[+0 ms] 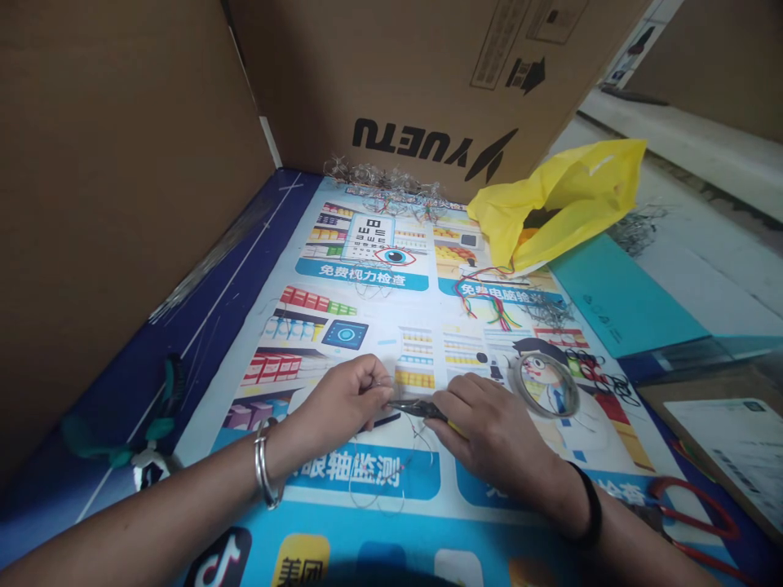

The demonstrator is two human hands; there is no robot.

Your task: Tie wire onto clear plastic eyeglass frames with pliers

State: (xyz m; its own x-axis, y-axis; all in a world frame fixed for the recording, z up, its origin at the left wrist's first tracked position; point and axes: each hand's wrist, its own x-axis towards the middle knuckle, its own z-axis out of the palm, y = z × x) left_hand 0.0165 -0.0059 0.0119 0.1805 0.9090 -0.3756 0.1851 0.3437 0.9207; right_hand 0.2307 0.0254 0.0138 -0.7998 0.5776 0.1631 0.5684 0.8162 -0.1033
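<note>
My left hand (346,403) rests on a printed poster (367,244) with its fingers pinched shut on a thin wire (391,481) that loops down over the poster. My right hand (495,428) is closed round a small pair of pliers (419,408) with a yellow handle; the dark jaws point left and meet my left fingertips. A metal bangle sits on my left wrist and a black band on my right wrist.
A roll of clear tape (546,383) lies just right of my right hand. A yellow plastic bag (563,208) and coloured wires (489,297) lie further back. Cardboard boxes (428,81) wall the left and back. Green-handled pliers (156,408) lie left, red-handled scissors (691,509) right.
</note>
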